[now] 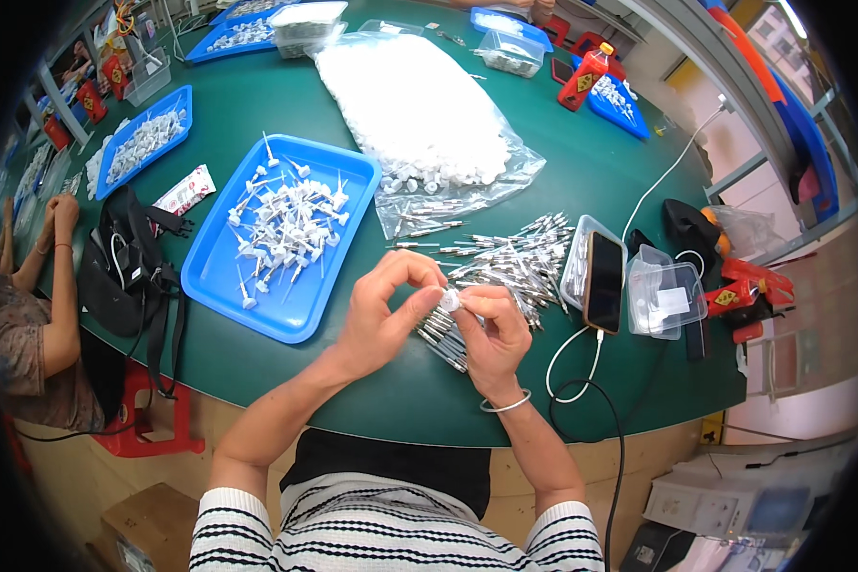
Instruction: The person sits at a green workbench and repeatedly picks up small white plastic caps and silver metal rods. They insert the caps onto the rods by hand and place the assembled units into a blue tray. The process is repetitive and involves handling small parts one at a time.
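Between the fingertips of both hands is a small round white plastic cap (450, 300). My left hand (379, 313) pinches it with thumb and forefinger from the left, and my right hand (498, 345) grips it from the right. Whether a rod sits in the cap is hidden by the fingers. Under and beyond my hands lies a heap of thin metal rods (520, 259). To the left stands a blue tray (281, 310) holding many white caps with thin stems sticking out. A large transparent bag (419, 114) full of white caps lies beyond, its mouth toward me.
A phone (602, 283) leans on a transparent box right of the rods, beside another plastic box (665, 294) and white cables. At left are a black bag (114, 267) and a co-worker's arm (62, 315). A red bottle (586, 78) stands far right.
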### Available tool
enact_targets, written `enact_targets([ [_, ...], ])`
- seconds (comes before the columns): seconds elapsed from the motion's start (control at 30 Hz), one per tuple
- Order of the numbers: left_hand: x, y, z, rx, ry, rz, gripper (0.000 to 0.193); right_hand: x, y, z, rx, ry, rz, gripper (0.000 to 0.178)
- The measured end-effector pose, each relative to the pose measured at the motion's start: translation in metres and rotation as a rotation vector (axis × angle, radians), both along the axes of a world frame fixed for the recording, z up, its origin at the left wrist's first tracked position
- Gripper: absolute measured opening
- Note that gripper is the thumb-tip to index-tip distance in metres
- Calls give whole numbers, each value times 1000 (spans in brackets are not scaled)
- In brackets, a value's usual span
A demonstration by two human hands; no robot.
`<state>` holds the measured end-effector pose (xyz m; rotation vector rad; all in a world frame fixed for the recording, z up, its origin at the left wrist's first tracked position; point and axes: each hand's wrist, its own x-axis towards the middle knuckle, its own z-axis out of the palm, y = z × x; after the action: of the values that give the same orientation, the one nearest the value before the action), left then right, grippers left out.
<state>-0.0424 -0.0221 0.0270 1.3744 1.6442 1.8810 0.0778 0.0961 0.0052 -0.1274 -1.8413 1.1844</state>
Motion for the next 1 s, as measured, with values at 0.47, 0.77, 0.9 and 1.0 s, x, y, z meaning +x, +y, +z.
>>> enact_targets([
  [0.47, 4, 1, 0, -94, -720, -349, 22, 2, -1, -3, -281, -23, 237, 20],
  [0.77, -64, -76, 28, -391, 495, 689, 15, -5, 51, 21, -31, -303, -60, 16],
  [0.9, -75, -88, 37, -461, 828, 855, 15, -36, 64, 17, 474, -373, -55, 8],
  [1.0, -70, -72, 29, -339, 731, 782, 13, -65, 59, 1, 610, -442, -23, 8],
])
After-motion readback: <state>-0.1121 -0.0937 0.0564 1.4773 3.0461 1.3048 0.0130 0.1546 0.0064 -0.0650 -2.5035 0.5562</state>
